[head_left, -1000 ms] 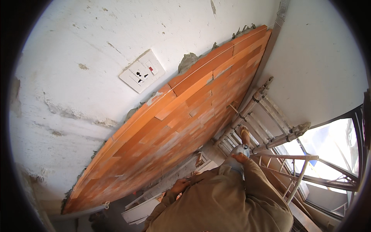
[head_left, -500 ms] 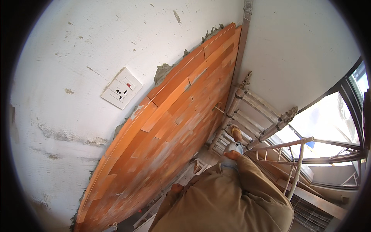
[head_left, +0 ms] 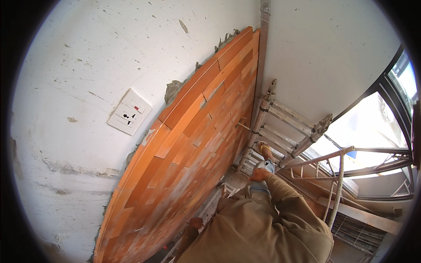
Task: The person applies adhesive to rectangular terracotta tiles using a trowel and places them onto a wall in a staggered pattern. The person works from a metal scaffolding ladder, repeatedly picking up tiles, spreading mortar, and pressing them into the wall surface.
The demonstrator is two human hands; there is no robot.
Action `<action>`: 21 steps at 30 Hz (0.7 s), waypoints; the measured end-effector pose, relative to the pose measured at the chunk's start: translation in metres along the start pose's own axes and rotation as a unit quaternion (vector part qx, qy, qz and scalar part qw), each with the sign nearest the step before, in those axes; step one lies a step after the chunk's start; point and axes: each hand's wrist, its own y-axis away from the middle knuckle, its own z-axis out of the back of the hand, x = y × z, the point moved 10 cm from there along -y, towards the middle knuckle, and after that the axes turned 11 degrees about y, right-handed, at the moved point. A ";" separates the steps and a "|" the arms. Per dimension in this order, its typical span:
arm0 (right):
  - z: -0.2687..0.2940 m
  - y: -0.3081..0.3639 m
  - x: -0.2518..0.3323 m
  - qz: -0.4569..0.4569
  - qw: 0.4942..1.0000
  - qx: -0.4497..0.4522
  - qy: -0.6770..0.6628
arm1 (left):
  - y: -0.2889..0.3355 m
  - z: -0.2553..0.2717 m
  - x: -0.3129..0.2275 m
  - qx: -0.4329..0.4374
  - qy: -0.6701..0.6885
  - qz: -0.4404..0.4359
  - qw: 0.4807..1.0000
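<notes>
My right hand (head_left: 261, 175) rests against the bent leg in pale blue jeans (head_left: 259, 188), close to the knee. Its fingers are too small and partly hidden to read, and no held object can be made out. Lower and to the left, my left hand (head_left: 196, 222) hangs beside the brown top (head_left: 245, 228), near the brick facing; its finger pose is unclear. The wall of orange brick strips (head_left: 193, 153) curves along my left. Grey mortar (head_left: 174, 90) bulges behind its upper edge, and a thin string runs along that edge. A sandalled foot (head_left: 265, 151) stands on the ladder-like metal frame.
A white socket plate (head_left: 130, 111) sits on the mortar-spotted white wall (head_left: 74, 96). Ahead stands the metal frame with rungs (head_left: 287, 120). On the right are a tubular rail (head_left: 340, 184), a bright window (head_left: 372, 127) and a metal grille (head_left: 355, 236). A peg (head_left: 244, 127) juts from the bricks.
The view has shifted slightly, so the wall, bricks and frame sit a little farther left. My left hand appears slightly lower; my right hand stays by the knee.
</notes>
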 end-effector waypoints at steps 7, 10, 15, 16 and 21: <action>0.025 0.034 0.027 -0.076 0.995 0.056 -0.041 | -0.003 0.043 0.003 -0.246 0.479 0.132 0.832; 0.000 0.018 -0.004 -0.142 0.988 -0.053 -0.011 | -0.012 0.038 0.004 -0.244 0.462 0.123 0.844; -0.011 0.009 -0.008 -0.170 0.985 0.007 0.009 | -0.014 0.001 0.039 -0.202 0.265 0.080 0.939; -0.010 0.007 -0.008 -0.152 0.988 0.016 -0.004 | -0.015 0.000 0.035 -0.191 0.196 0.052 0.961; 0.068 0.017 0.043 0.011 0.999 -0.050 0.016 | -0.008 -0.014 0.038 -0.189 0.045 0.055 0.979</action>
